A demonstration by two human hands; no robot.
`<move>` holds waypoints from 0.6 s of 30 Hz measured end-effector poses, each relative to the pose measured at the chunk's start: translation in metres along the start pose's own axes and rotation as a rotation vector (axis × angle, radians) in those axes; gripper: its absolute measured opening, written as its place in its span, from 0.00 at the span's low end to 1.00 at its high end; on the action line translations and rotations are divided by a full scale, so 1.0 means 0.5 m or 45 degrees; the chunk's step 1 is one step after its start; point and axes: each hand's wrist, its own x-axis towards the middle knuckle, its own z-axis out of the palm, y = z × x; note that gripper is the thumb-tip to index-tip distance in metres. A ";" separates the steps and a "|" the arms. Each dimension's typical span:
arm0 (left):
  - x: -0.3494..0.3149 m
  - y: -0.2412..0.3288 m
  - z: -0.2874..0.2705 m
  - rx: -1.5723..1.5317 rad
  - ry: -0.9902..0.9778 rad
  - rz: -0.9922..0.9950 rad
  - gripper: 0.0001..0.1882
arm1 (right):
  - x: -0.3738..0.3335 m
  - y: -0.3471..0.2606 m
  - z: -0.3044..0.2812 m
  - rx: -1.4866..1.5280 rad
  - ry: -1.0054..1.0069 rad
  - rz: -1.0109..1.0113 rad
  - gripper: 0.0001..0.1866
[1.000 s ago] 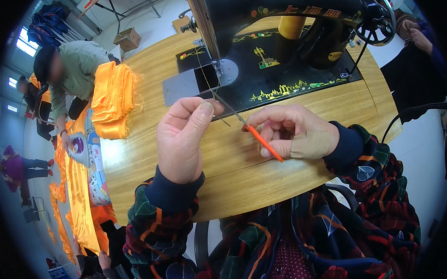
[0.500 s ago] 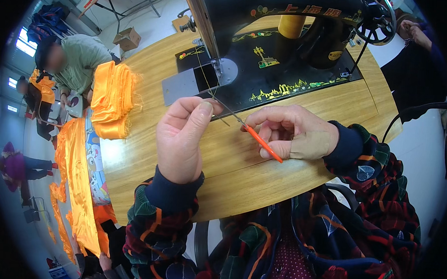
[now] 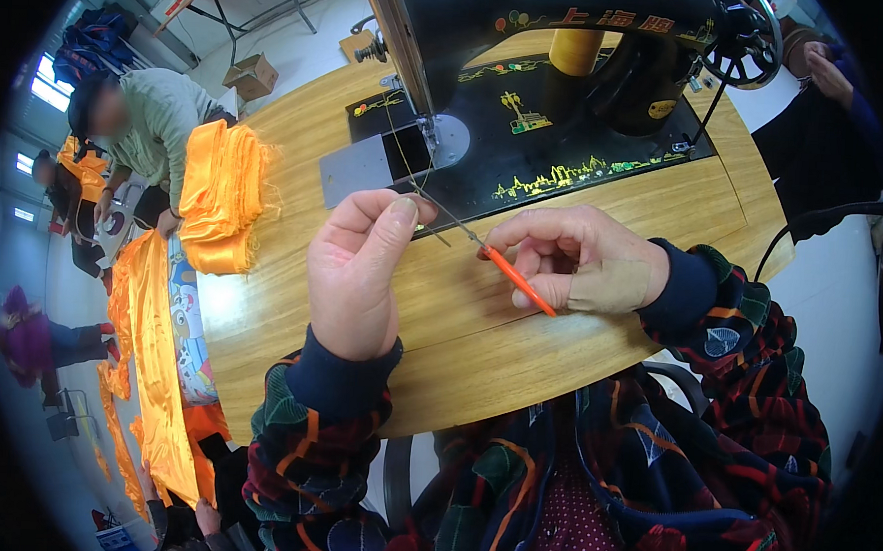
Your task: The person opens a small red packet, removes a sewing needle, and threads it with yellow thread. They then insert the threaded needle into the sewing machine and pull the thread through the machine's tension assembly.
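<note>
Head camera, and it's all fine work over the middle of the wooden counter point(image 3: 458, 350)! A thin brownish thread point(image 3: 423, 179) is being pinched by the left hand point(image 3: 358, 272), thumb pressed to forefinger, with the other fingers curled in. By the right hand point(image 3: 590, 257), a slim orange-handled tool point(image 3: 520, 279) is grasped, its handle slanted down toward the counter's near edge. Its slender metal end is pointed up and leftward, right beside the left fingertips, where it is crossed by the thread; whether the two are touching cannot be told. A tan patch point(image 3: 613, 288) is worn near the right wrist, and both forearms are covered by dark plaid sleeves.

Just beyond the hands, the far side of the counter is filled by a black sewing machine point(image 3: 637, 92). The thread is stretched near its needle, above a grey metal plate point(image 3: 355, 171), and a loose length is left dangling below the left fingertips. A yellow cylinder point(image 3: 576, 55) is seen past the machine's arm, and the handwheel point(image 3: 747, 43) is set toward the counter's far right corner.

Over to the left edge: a folded stack of orange cloth point(image 3: 223, 197) is piled there, frayed along one side. Beyond that edge, a long orange strip point(image 3: 158, 332) is laid out, and work is being bent over by a person in a pale green top point(image 3: 163, 116).
</note>
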 end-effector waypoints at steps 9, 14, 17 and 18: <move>-0.002 0.002 0.000 0.012 0.001 -0.008 0.04 | 0.005 0.012 -0.003 0.019 0.094 -0.034 0.18; -0.002 0.004 0.003 0.014 -0.028 0.000 0.03 | 0.004 -0.002 -0.017 -0.960 0.304 -0.150 0.15; -0.003 0.004 0.004 0.013 -0.032 -0.003 0.03 | -0.004 -0.012 -0.018 -1.393 0.385 -0.191 0.09; -0.003 0.004 0.005 0.016 -0.046 0.004 0.03 | -0.006 -0.014 -0.018 -1.472 0.376 -0.195 0.08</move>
